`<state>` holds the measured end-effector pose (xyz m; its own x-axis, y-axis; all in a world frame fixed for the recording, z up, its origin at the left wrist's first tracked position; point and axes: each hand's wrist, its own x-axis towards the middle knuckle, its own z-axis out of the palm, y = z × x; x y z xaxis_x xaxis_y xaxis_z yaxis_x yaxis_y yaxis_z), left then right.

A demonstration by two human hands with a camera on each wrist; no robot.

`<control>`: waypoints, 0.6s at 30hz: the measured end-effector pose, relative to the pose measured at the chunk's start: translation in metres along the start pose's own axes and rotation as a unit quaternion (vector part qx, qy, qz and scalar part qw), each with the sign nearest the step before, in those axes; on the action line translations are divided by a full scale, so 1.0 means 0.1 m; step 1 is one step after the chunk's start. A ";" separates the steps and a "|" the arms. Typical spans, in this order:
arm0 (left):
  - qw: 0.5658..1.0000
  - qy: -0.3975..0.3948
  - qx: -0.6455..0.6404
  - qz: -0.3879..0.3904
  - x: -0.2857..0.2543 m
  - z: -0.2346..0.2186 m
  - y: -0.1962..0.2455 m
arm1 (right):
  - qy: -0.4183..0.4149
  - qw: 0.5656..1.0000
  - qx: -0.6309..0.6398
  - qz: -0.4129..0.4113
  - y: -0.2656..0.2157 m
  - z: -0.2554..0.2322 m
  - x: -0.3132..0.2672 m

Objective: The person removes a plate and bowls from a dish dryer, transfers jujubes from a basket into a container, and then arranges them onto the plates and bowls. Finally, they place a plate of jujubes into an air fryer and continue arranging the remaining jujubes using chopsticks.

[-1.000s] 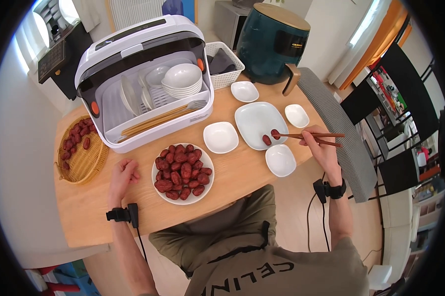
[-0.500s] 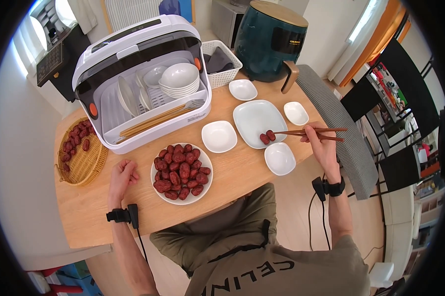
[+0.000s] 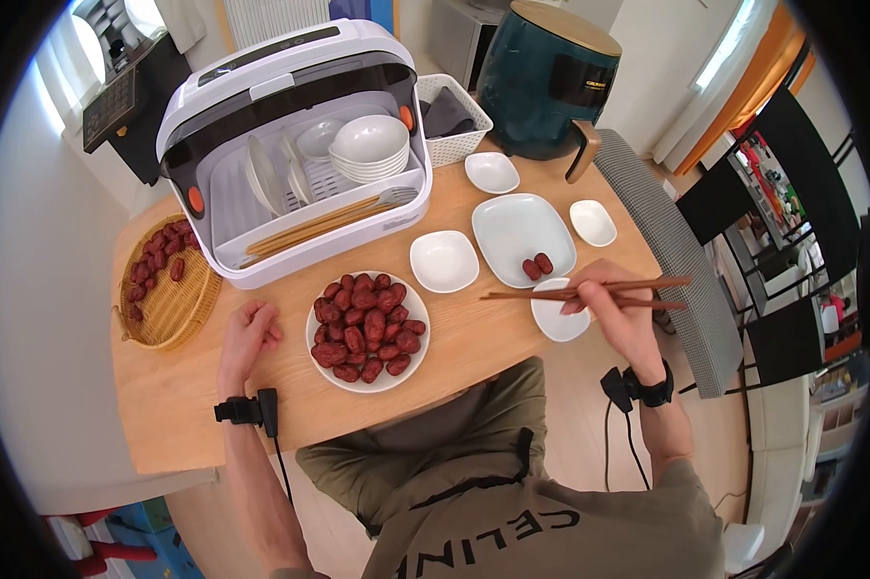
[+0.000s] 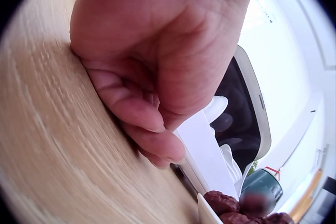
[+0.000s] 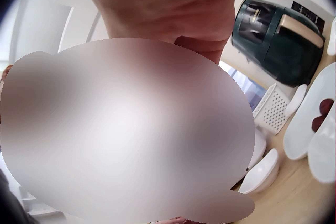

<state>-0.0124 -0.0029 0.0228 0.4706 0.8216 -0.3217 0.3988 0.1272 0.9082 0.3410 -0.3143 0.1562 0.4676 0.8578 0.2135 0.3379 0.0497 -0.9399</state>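
Observation:
My right hand (image 3: 616,314) holds a pair of brown chopsticks (image 3: 522,295), their tips pointing left over the small white dish (image 3: 560,320) with nothing between them. Two red dates (image 3: 537,265) lie at the near edge of the pale square plate (image 3: 520,232). My left hand (image 3: 249,343) rests on the table, fingers loosely curled and holding nothing, also in the left wrist view (image 4: 157,71). To its right stands a round white plate (image 3: 396,378) heaped with dates (image 3: 366,323). A large blur covers much of the right wrist view.
A white dish rack (image 3: 329,232) with bowls, plates and utensils stands at the back left. Beside it are a white basket (image 3: 459,145) and a green air fryer (image 3: 541,87). A woven tray (image 3: 179,314) with dates is at far left. More small white dishes (image 3: 445,261) surround the square plate.
The chopsticks have come away from the dates and swung toward me and left, over the small dish. The two dates stay on the square plate. My left hand has barely moved.

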 end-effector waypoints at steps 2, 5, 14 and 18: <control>1.000 -0.002 0.001 0.000 0.01 0.01 -0.01 | -0.089 0.987 -0.112 -0.074 -0.12 0.16 0.02; 1.000 0.005 0.003 0.002 0.00 0.00 0.00 | -0.140 0.978 -0.124 -0.088 -0.19 0.43 0.08; 1.000 -0.009 -0.017 0.011 -0.01 0.00 0.00 | -0.169 0.977 -0.117 -0.059 -0.02 0.70 0.29; 1.000 -0.013 -0.020 0.007 -0.01 0.00 0.00 | -0.177 0.976 -0.119 -0.041 -0.03 0.74 0.32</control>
<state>-0.0129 -0.0035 0.0233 0.4961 0.8092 -0.3147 0.3608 0.1375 0.9225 0.2945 -0.2494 0.1463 0.1335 0.9811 0.1398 0.5622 0.0412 -0.8260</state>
